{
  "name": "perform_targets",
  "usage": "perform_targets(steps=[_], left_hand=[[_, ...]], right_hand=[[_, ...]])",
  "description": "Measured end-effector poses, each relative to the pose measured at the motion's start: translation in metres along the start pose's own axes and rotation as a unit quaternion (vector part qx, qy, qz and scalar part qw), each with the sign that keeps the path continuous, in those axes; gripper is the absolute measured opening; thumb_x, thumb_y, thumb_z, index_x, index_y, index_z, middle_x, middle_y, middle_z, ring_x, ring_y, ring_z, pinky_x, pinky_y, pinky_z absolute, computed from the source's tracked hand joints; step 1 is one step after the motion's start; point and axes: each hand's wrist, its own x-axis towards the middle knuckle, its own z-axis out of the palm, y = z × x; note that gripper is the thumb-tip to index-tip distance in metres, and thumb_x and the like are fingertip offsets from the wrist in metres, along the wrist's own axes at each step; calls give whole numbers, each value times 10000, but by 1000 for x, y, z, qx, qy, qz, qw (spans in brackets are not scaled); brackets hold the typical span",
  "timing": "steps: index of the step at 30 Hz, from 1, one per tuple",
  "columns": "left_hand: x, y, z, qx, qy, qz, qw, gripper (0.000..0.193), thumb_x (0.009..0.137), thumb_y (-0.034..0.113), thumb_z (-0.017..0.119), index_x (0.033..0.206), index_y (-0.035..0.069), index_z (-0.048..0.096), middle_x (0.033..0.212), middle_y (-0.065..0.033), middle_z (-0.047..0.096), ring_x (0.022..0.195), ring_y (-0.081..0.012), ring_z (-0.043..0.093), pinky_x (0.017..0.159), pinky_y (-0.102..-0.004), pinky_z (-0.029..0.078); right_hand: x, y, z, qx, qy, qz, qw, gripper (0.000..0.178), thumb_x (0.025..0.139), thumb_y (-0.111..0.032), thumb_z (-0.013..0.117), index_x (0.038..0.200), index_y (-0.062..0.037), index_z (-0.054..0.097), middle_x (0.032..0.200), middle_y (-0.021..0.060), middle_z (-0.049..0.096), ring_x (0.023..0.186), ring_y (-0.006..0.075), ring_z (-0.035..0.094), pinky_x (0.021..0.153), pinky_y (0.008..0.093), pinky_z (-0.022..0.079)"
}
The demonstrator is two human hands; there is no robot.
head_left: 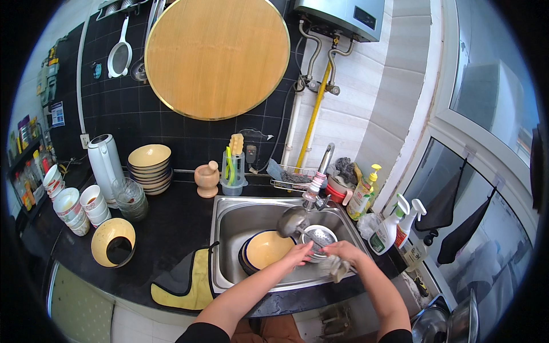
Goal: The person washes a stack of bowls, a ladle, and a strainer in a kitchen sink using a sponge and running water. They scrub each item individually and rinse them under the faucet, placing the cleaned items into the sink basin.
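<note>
Metal ladle [293, 222] hangs above the right half of the sink, its round head toward the tap [317, 183]; the right hand [343, 253] is closed on its handle, a crumpled grey cloth [335, 267] just below, while the left hand [300, 254] has bent fingers beside the handle, though I cannot tell whether they grip. Behind runs a wall of black tile [128, 100] at left and white tile at right, above a black countertop [177, 228]. A broad tan disc [217, 57] hangs there, left of a grey water heater [346, 17]. Steel sink [240, 201] is set in the counter, a cream bowl [269, 250] on its left, atop another dark-rimmed one, and a white bowl on its right. Far left stand a white kettle [106, 163], a stack of cream bowls [150, 157], nested glasses [131, 200] with some reddish liquid, and stacked white cups [94, 206]. Nearer, one cream bowl shows a dark round patch inside.
</note>
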Motion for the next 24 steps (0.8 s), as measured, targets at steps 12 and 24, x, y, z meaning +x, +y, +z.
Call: perform_targets(steps=[12, 24], left_hand=[[-16, 31, -48, -149, 187, 93, 966, 95, 820, 70, 410, 906, 70, 369, 719, -91, 547, 413, -112, 440, 337, -244, 336], [-72, 32, -113, -20, 100, -5, 995, 100, 805, 74, 373, 890, 70, 426, 631, -28, 451, 381, -57, 290, 326, -222, 186]], right_hand=[[60, 1, 31, 102, 268, -69, 955, 244, 849, -235, 524, 840, -37, 666, 685, 6, 585, 621, 76, 475, 594, 211, 377], [125, 17, 40, -1, 550, -46, 834, 267, 808, -328, 537, 849, -96, 662, 784, 163, 628, 748, 322, 598, 683, 386, 444]])
